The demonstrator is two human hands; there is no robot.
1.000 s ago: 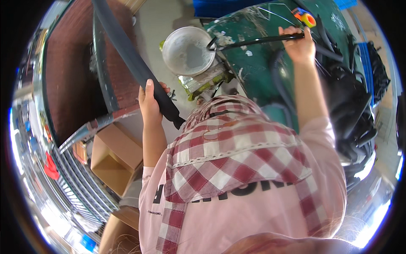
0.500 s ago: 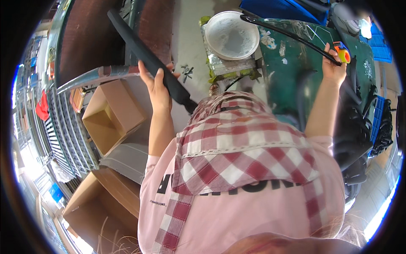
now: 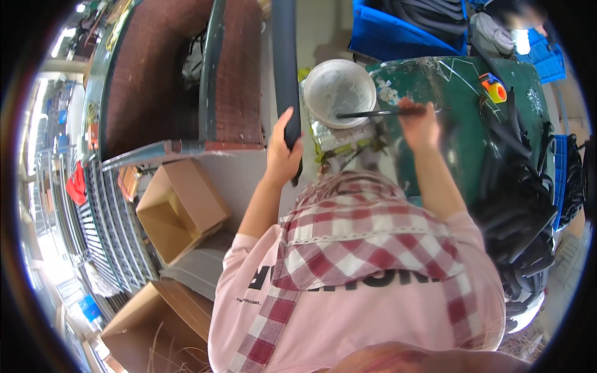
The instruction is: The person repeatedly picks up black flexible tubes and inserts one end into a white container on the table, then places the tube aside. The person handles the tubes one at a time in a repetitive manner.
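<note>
My left hand (image 3: 284, 155) is wrapped round a long, thick black tube (image 3: 286, 62), foam or rubber by its look, which stands lengthwise away from me past the frame's top edge. In my right hand (image 3: 421, 129) is a thin black rod (image 3: 376, 114), gripped near its right end. Its other end reaches left over the rim of a white bucket (image 3: 310, 76) and down into it. Whitish, foamy liquid appears to be inside. The bucket sits on a silvery, foil-like wrapped stand (image 3: 348, 137), just right of the tube.
On the right, a green table (image 3: 404, 146) bears an orange tape dispenser (image 3: 495, 90) and a heap of black tubes (image 3: 516, 205). A blue crate (image 3: 398, 38) with black tubes stands behind. Left are a brown-lined bin (image 3: 236, 81) and two open cardboard boxes (image 3: 202, 193).
The black tube has swung from a leftward slant to nearly straight ahead. My right hand has moved left from beside the tape dispenser, bringing the rod's end into the bucket.
</note>
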